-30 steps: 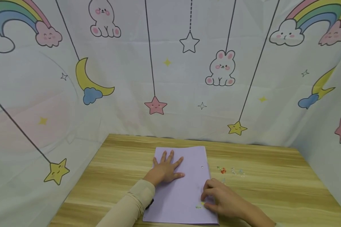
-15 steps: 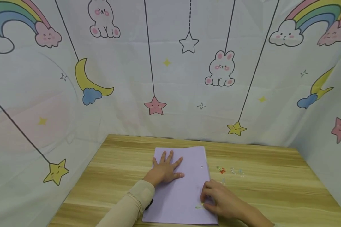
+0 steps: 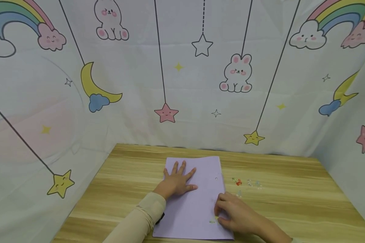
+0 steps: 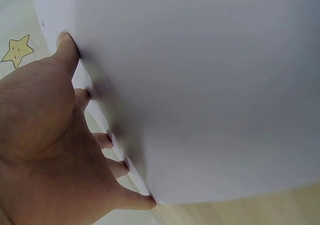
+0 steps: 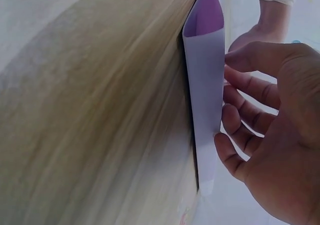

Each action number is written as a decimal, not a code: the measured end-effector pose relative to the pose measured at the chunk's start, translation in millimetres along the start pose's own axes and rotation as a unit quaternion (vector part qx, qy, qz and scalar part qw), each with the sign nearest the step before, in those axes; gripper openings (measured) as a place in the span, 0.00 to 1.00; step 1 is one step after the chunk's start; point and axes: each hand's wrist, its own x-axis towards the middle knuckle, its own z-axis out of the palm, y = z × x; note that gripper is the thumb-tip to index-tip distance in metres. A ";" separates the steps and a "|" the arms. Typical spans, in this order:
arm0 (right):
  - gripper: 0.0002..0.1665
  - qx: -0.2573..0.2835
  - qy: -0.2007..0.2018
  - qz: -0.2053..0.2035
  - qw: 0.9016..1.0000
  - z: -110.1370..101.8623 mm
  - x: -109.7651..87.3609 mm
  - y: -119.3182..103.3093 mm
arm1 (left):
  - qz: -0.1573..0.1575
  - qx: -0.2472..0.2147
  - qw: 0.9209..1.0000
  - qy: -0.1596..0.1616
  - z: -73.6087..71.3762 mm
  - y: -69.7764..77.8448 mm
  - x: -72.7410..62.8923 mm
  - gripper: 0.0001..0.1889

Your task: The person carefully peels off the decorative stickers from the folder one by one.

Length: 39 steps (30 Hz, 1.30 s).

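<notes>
A pale purple file folder (image 3: 194, 206) lies on the wooden table, its side flap and deeper purple inside showing in the right wrist view. My left hand (image 3: 177, 180) rests on its upper left part with fingers spread, and in the left wrist view the fingertips touch the cover. Over the lower right edge, my right hand (image 3: 235, 212) has its fingers bent, thumb and index tips pinching at a small yellow sticker (image 3: 216, 218) on the cover. A small green-and-yellow sticker (image 3: 212, 221) lies just left of it. In the right wrist view the fingertips hide the yellow piece.
Right of the folder, small red-and-green pieces (image 3: 237, 182) and pale blue and white pieces (image 3: 258, 184) lie on the table (image 3: 292, 202). A white curtain (image 3: 194, 84) printed with stars and rabbits encloses the table's back and sides.
</notes>
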 end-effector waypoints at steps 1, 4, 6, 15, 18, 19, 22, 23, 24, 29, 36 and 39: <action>0.16 -0.002 0.000 0.000 1.000 0.1 0.4 -0.6 | 0.001 0.001 1.000 0.000 -0.3 0.2 -0.2 0.41; 0.17 -0.009 -0.003 0.001 1.000 0.0 1.9 -2.8 | 0.000 0.002 1.000 0.000 -2.1 1.0 -1.9 0.41; 0.17 -0.012 -0.007 0.006 1.000 -0.4 3.2 -4.8 | 0.002 0.004 1.000 0.001 -1.6 0.7 -1.8 0.41; 0.18 -0.006 -0.030 0.039 0.999 -0.7 6.6 -10.5 | 0.009 -0.001 1.000 0.005 -0.1 0.0 -3.2 0.41; 0.19 -0.009 -0.015 0.031 0.999 1.1 4.7 -9.9 | 0.010 -0.003 1.000 0.007 1.6 -1.0 -2.0 0.41; 0.19 -0.011 -0.009 0.026 1.000 1.6 4.0 -9.5 | 0.010 -0.003 1.000 0.008 1.8 -1.3 -1.4 0.41; 0.19 -0.014 0.012 0.008 1.000 2.7 2.8 -8.4 | 0.007 0.000 1.000 0.008 1.7 -1.3 -1.0 0.41; 0.19 -0.016 0.018 0.001 1.000 2.8 2.6 -7.9 | 0.007 0.002 1.000 0.009 1.7 -1.3 -1.1 0.41; 0.20 -0.017 0.024 -0.006 1.000 2.7 2.6 -8.1 | 0.007 0.002 1.000 0.009 1.6 -1.3 -1.0 0.41; 0.20 -0.015 0.040 -0.025 0.999 1.1 2.3 -7.7 | 0.008 0.001 1.000 0.008 1.0 -0.8 -1.5 0.41; 0.19 0.016 0.030 -0.019 0.999 -3.7 -0.5 -7.5 | 0.009 0.000 1.000 0.007 0.7 -0.3 -1.0 0.41; 0.19 0.030 0.028 -0.021 0.999 -4.8 -0.6 -7.3 | 0.006 -0.001 1.000 0.001 -0.9 0.6 -2.2 0.41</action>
